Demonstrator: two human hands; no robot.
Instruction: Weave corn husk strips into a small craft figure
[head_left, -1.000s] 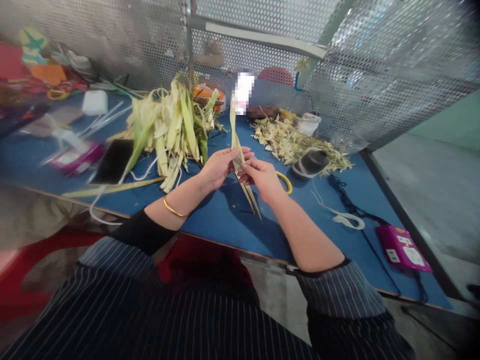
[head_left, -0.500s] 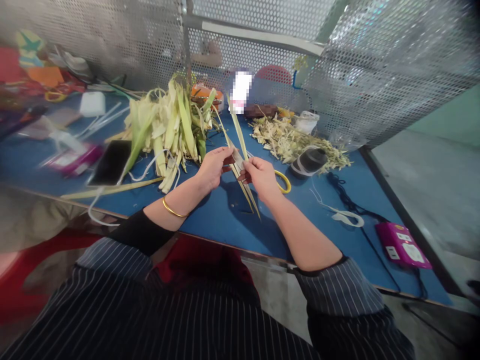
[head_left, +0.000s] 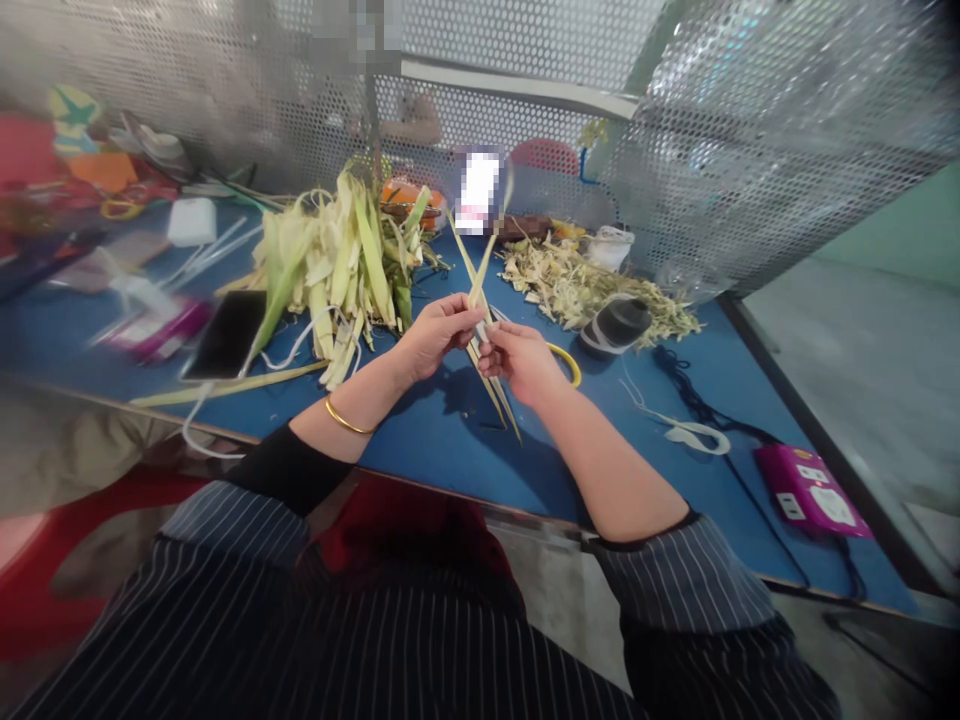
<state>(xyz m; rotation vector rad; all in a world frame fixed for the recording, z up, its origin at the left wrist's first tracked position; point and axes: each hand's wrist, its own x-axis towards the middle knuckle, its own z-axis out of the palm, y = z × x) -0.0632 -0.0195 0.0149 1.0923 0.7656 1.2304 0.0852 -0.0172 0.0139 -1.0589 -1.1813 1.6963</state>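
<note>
Husk strips (head_left: 478, 284) are pinched by L hand (head_left: 439, 335) & R hand (head_left: 523, 362) over blue tbl (head_left: 442, 445).

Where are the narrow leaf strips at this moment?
In the head view's centre, the strips are held in the left hand and right hand, above the blue table.

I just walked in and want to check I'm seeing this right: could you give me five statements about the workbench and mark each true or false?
1. The left hand and the right hand both hold pale strips. True.
2. The pale strips stay apart above the hands. False: they cross there.
3. A bangle circles the left forearm. True.
4. A large leafy bunch lies left of a heap of shreds. True.
5. The bangle is silver. False: it is gold.
</note>
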